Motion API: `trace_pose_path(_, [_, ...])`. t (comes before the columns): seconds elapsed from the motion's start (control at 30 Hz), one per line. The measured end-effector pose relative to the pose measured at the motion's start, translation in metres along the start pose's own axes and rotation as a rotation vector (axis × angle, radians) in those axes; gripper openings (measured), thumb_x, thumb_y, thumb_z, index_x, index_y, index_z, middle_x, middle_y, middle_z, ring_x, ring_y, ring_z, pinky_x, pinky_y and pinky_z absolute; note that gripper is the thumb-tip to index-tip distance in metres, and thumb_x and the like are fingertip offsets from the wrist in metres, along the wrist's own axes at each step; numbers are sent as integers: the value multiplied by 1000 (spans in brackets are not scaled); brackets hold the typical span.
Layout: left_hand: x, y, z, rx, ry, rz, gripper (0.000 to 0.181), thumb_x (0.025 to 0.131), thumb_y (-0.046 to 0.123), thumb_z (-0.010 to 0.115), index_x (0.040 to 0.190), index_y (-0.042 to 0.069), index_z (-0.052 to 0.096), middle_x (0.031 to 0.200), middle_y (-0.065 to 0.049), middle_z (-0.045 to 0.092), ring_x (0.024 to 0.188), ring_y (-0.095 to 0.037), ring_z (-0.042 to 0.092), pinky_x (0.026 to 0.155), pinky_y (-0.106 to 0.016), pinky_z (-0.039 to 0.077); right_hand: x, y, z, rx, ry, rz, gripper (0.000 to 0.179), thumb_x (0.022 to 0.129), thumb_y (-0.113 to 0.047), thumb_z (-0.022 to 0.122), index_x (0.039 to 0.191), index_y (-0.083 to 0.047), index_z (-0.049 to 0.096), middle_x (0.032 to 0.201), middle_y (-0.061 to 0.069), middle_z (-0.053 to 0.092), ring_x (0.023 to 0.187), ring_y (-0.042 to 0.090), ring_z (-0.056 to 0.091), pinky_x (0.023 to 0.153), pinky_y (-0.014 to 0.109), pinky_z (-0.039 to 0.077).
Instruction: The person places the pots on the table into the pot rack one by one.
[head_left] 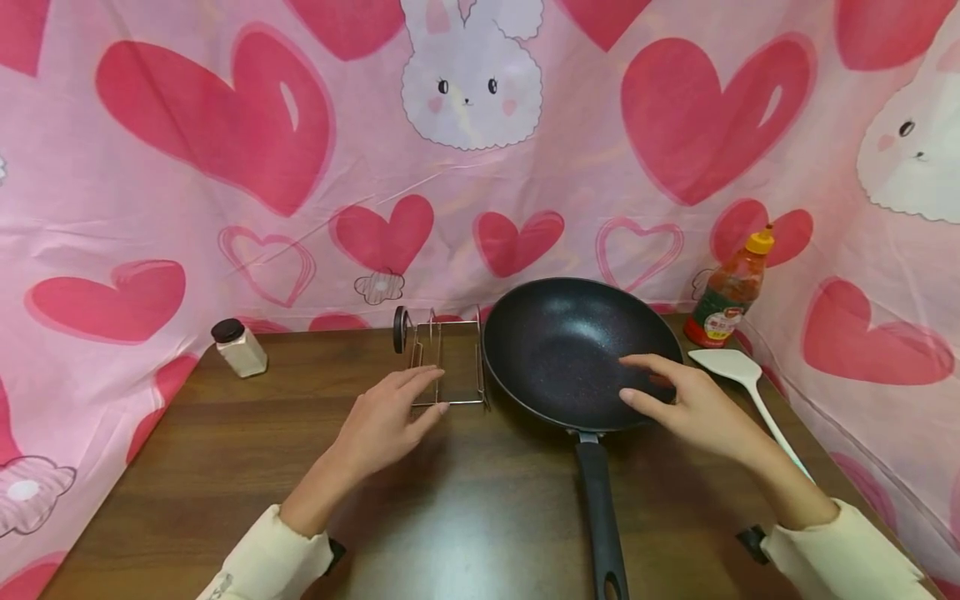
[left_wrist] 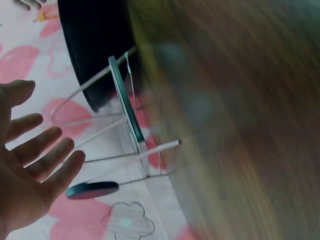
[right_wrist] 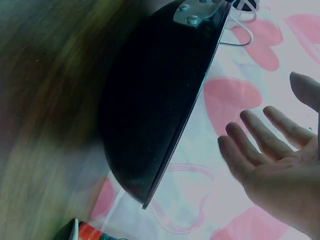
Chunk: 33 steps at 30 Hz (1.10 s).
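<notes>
A black frying pan (head_left: 570, 358) sits on the wooden table, its long handle (head_left: 597, 508) pointing toward me. My right hand (head_left: 686, 400) hovers over the pan's right side, fingers loosely spread and holding nothing. In the right wrist view that hand (right_wrist: 275, 165) shows apart from the pan's rim. To the left of the pan stands a wire rack (head_left: 461, 403) with a round black disc (head_left: 400, 330) at one end. My left hand (head_left: 386, 421) is held at the rack's near left corner, its fingers relaxed. The left wrist view shows this palm (left_wrist: 25, 185) with nothing in it.
A sauce bottle (head_left: 727, 300) with a yellow cap stands at the back right. Beside it lies a white spatula (head_left: 727, 364) along the table's right edge. A small black-lidded jar (head_left: 243, 350) is at the back left. A pink heart-patterned cloth (head_left: 465, 183) hangs behind the table (head_left: 247, 467).
</notes>
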<state>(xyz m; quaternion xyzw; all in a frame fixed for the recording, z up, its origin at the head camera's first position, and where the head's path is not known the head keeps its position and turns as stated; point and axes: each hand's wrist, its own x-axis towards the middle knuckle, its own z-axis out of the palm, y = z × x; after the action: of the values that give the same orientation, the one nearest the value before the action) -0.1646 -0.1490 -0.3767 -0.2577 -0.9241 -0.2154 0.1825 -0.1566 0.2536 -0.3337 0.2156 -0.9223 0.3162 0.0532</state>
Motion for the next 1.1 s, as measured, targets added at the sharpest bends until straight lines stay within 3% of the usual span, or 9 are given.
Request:
trace_pose_path(0.03, [0, 2, 1, -20, -17, -7, 44, 93, 31, 74, 132, 11, 66, 133, -7, 66, 121, -28, 62, 96, -51, 52, -1, 1, -1, 17, -6, 0, 42, 98, -29, 70, 136, -11, 61, 133, 12, 63, 115, 39, 63, 94, 56, 52])
trace_pose_path(0.27, [3, 16, 6, -141, -152, -59, 50, 94, 42, 72, 134, 13, 65, 131, -2, 67, 120, -23, 63, 99, -45, 51, -7, 6, -6, 216, -63, -22, 36, 98, -15, 70, 130, -1, 63, 125, 9, 67, 110, 8, 64, 90, 17, 52])
trace_pose_path(0.37, [8, 23, 7, -229, -203, -92, 56, 92, 47, 73, 135, 12, 64, 131, -2, 67, 120, -22, 62, 100, -45, 50, -7, 7, -7, 262, -87, -20, 34, 98, -15, 69, 129, -1, 63, 123, 9, 68, 109, 5, 64, 89, 17, 52])
trace_pose_path(0.57, [14, 37, 11, -442, -292, -137, 56, 91, 48, 74, 133, 13, 64, 124, -1, 69, 116, -20, 63, 99, -45, 51, -4, 8, -7, 305, -124, -30, 29, 98, -13, 69, 126, -5, 65, 116, 5, 71, 101, 13, 69, 83, 23, 56])
trace_pose_path(0.73, [17, 46, 15, -602, -371, -154, 53, 92, 44, 75, 133, 13, 63, 124, 2, 68, 113, -17, 64, 97, -44, 54, -2, 8, -3, 389, -176, -69, 27, 96, -6, 69, 122, 1, 65, 107, 5, 73, 93, 20, 72, 79, 28, 59])
trace_pose_path(0.9, [22, 55, 19, -745, -400, -158, 47, 92, 35, 76, 130, 11, 64, 120, 2, 68, 111, -21, 66, 95, -41, 55, -1, 7, 0, 482, -262, -60, 25, 98, -4, 66, 120, 7, 63, 102, 15, 73, 87, 19, 73, 77, 34, 61])
trace_pose_path(1.1, [24, 69, 28, -826, -470, -168, 40, 93, 32, 75, 126, 12, 66, 116, 7, 68, 111, -22, 66, 91, -29, 54, 0, 8, 5, 547, -345, 3, 25, 100, -7, 63, 119, 9, 62, 105, 25, 69, 90, 21, 72, 79, 36, 61])
